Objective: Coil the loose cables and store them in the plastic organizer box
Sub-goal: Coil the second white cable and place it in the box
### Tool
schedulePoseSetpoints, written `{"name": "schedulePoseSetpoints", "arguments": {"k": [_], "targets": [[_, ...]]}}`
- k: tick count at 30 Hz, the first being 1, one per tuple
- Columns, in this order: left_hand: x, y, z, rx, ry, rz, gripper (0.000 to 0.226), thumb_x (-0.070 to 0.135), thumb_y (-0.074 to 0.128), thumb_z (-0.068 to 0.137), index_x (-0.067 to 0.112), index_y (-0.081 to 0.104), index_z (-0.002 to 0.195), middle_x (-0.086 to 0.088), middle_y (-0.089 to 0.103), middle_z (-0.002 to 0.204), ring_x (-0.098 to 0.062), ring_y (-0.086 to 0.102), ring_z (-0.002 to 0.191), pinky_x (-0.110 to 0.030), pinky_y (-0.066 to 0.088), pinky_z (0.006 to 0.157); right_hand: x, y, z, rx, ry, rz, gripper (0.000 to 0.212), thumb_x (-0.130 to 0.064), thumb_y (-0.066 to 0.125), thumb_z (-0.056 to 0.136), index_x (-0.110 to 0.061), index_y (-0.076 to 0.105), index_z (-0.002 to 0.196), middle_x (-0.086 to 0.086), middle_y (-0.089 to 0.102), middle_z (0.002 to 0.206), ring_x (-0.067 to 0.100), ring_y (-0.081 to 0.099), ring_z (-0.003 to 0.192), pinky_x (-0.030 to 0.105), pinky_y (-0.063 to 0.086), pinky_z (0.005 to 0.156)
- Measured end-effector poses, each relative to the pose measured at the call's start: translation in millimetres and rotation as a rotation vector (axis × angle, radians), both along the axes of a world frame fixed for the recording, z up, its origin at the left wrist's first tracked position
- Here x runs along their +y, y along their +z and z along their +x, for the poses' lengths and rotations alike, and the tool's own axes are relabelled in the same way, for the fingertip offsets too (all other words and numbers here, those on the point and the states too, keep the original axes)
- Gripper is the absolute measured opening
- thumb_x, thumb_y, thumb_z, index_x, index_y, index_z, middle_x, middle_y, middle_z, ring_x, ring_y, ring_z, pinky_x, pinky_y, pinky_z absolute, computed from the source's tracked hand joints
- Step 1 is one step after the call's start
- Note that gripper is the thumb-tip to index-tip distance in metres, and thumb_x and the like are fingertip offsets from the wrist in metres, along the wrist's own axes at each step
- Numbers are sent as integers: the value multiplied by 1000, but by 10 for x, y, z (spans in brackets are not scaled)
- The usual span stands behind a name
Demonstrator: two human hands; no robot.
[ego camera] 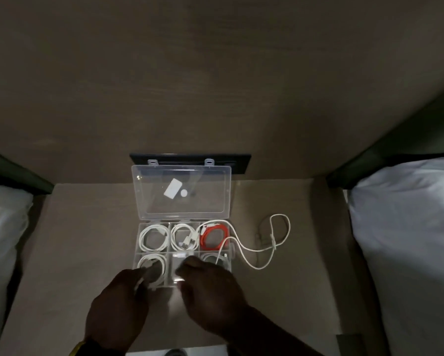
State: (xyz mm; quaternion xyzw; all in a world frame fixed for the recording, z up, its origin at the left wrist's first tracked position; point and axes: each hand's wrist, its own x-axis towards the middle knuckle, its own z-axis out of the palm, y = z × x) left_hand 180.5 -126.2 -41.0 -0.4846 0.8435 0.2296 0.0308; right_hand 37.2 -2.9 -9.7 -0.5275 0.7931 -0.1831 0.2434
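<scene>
Head view: both hands, left hand (118, 299) and right hand (210, 286), curl at the clear plastic six-compartment organizer box's (138, 255) six-o'clock edge, grips unclear, seemingly tucking coils while a loose white cable (257, 250) trails toward three o'clock.

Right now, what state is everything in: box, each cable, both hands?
Organizer box: open, lid upright.
Back-left white cable: coiled, stored.
Back-middle white cable: coiled, stored.
Orange cable: coiled, stored.
Long white cable: loose, trailing out of the box onto the table.
Left hand: at front-left compartment, grip unclear.
Right hand: over front-middle compartment, grip unclear.
</scene>
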Motion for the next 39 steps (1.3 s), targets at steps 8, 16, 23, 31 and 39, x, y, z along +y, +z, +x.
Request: {"name": "schedulePoseSetpoints", "arguments": {"k": [8,16,23,31,39], "targets": [[711,314,-731,477,-182,25,18,22,60,74,26,75,83,10,70,79,0,56,69,-1,38,66,977,-197,-1005,103,-548,-17,12,-16,62,88,-26,69,88,-7,70,94,16,68,81,29,54,68],[1419,170,-1635,485,-515,230,17,13,65,77,26,68,87,6,68,84,-9,63,75,-18,44,68,1253,-647,-1419,159,-358,149,35,-22,56,91,-30,59,126,-1,51,139,26,58,110,35,55,77],[1486,79,-1984,469,-578,158,37,13,60,82,18,68,118,-2,69,116,-18,59,110,-27,43,96,1555,-291,-1648,139,-193,-88,10,-32,62,88,-34,70,95,-11,71,104,17,61,103,35,48,87],[1478,334,-2235,612,-469,223,24,39,46,96,27,66,89,12,65,85,-7,59,87,-30,45,78,1708,614,-2055,-348,-822,-595,11,-22,60,95,-17,68,91,-3,66,76,6,59,65,21,45,56],[1444,892,-2404,836,-275,720,32,40,55,91,17,71,77,6,66,70,-7,62,71,-23,46,68,1767,517,-2143,-98,-984,-379,9,-25,61,96,-24,69,93,1,74,77,19,70,75,45,56,69]]}}
